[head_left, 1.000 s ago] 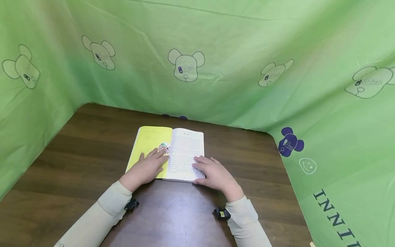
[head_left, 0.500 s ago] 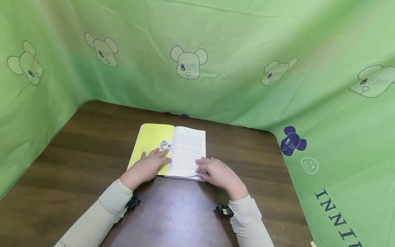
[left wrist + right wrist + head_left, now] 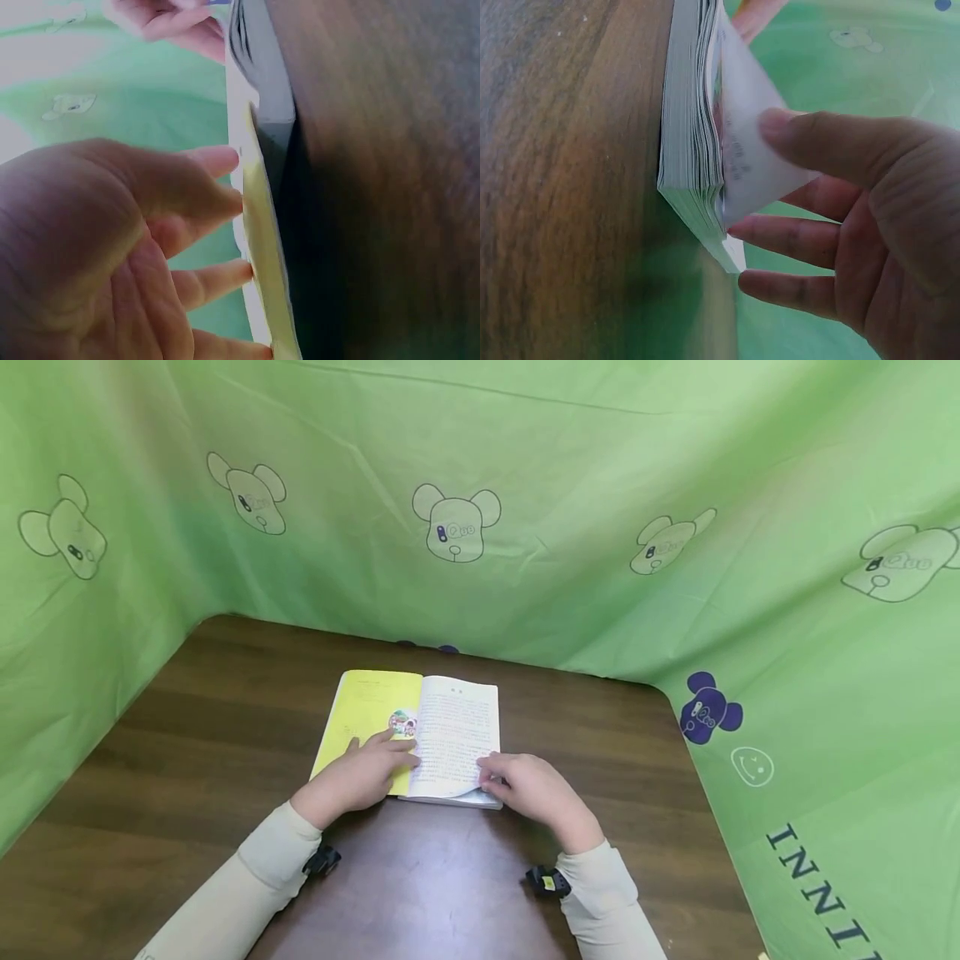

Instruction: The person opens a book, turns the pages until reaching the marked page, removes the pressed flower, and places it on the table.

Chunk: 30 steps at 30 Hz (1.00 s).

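Note:
An open book (image 3: 453, 718) lies on the table, a yellow page (image 3: 367, 702) on its left and a white printed page on its right. My left hand (image 3: 360, 772) rests with spread fingertips on the yellow page near the spine; the left wrist view shows those fingertips (image 3: 247, 270) pressing on it. At the lower right corner, my right hand (image 3: 532, 785) pinches a single page (image 3: 746, 127), its thumb on the underside and its index finger partly hidden behind the sheet. That corner is lifted and curls off the thick page block (image 3: 690, 112).
The dark wooden table (image 3: 225, 735) surrounds the book. A green cloth (image 3: 540, 585) with bear prints hangs behind the table and along both sides. A black wrist device (image 3: 547, 882) sits by the right sleeve, another (image 3: 322, 862) by the left.
My right hand's fingers have drawn together at the book's lower right corner, and the page corner there has come up. The left hand has stayed on the yellow page.

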{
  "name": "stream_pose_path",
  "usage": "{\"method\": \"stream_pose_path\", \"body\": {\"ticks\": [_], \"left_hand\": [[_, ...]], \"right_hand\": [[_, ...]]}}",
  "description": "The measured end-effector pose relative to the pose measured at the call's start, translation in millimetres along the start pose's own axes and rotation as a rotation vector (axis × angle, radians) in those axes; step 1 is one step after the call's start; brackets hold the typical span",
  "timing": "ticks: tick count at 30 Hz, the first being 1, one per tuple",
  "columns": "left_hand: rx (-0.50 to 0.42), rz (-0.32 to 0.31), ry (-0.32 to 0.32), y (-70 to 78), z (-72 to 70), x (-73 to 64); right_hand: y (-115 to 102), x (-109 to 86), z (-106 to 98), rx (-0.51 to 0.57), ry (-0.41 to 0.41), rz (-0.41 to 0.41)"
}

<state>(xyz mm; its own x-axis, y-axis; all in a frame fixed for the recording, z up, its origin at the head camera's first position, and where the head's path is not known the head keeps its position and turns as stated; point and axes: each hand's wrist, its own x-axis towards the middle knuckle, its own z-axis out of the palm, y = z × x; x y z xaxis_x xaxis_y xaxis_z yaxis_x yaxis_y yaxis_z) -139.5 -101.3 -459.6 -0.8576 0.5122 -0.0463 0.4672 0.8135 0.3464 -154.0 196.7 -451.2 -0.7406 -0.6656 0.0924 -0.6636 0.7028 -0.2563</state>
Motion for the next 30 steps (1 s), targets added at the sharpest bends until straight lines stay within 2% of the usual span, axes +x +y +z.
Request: {"method": "stream_pose_path", "body": {"ticks": [6,10,15,20,23,26,30], "left_hand": [[-0.072,-0.077,0.023,10.1,6.6,0.9],[-0.077,-0.125,0.054,15.7,10.9,2.0],[-0.056,-0.15,0.104,18.5,15.4,3.2],[-0.045,-0.153,0.107,17.9,17.6,2.9],[-0.03,-0.144,0.124,17.8,17.1,3.1],[-0.028,-0.148,0.169,18.2,15.7,3.2],[-0.05,-0.135,0.283,17.7,13.1,4.7]], "right_hand": [[-1.7,-0.8,-1.9,-0.052,0.114,0.011],[-2.7,-0.2,-3.0,-0.096,0.196,0.009],[-3.5,0.6,-5.5,-0.11,0.295,-0.011],[-3.7,2.4,-6.1,-0.098,0.364,-0.032],[-2.9,2.7,-6.6,-0.077,0.424,0.007],[-1.6,2.1,-6.8,-0.047,0.464,0.079],[0.0,1.5,-6.9,-0.004,0.425,0.159]]}}
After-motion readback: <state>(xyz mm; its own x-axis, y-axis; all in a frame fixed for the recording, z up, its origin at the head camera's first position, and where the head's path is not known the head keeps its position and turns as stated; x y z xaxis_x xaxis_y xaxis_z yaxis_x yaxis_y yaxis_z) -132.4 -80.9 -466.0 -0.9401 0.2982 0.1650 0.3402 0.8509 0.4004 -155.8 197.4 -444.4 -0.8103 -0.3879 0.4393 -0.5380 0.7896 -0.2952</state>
